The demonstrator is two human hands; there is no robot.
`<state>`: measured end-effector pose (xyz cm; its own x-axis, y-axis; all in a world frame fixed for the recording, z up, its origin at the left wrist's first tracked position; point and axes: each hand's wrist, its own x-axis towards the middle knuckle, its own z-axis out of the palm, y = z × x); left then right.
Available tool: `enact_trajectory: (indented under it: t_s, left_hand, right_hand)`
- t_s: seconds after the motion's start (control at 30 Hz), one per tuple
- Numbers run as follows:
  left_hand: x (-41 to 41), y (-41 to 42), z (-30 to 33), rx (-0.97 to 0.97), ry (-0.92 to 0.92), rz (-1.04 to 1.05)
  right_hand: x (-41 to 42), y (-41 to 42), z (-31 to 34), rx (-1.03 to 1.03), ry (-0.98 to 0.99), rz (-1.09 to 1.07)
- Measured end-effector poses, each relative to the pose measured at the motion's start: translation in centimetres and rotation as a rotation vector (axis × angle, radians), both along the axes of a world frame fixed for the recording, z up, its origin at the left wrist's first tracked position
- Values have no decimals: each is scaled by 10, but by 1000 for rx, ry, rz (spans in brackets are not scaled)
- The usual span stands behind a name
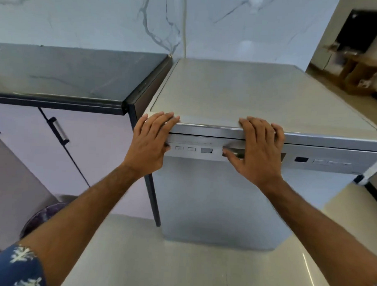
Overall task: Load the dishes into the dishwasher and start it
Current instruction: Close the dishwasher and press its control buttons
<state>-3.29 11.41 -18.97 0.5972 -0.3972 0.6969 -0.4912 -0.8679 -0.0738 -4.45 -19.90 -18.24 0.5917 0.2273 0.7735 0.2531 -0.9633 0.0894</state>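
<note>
A silver free-standing dishwasher (219, 204) stands in front of me with its door closed. Its control strip (191, 149) with small buttons runs along the top of the door. My left hand (150, 141) lies flat over the top left front edge, fingers straight on the lid and thumb down by the buttons. My right hand (258, 147) lies over the top edge near the middle, fingers on the lid, thumb stretched left along the recessed door handle (233, 152). No dishes are in view.
A dark stone counter (74, 74) adjoins the dishwasher on the left, with pale cabinet doors and a bar handle (58, 128) below it. A white marble wall (187, 23) stands behind. A dark round object (44, 217) sits on the floor at lower left. A doorway opens at upper right.
</note>
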Motion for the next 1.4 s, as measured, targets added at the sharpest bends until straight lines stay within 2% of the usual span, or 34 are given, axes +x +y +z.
enact_trajectory:
  t_s: [0.4, 0.9, 1.2, 1.4]
  left_hand:
    - [12, 11, -15, 91, -244, -68]
    - [11, 14, -14, 80, -218, -99]
    - [11, 10, -16, 98, -247, -51]
    - [15, -2, -26, -3, -273, -24]
  right_hand:
    - [19, -3, -23, 11, -291, 47]
    - [15, 1, -24, -18, -257, -28]
    - [9, 4, -23, -5, -233, -43]
    - [11, 4, -24, -14, -214, -47]
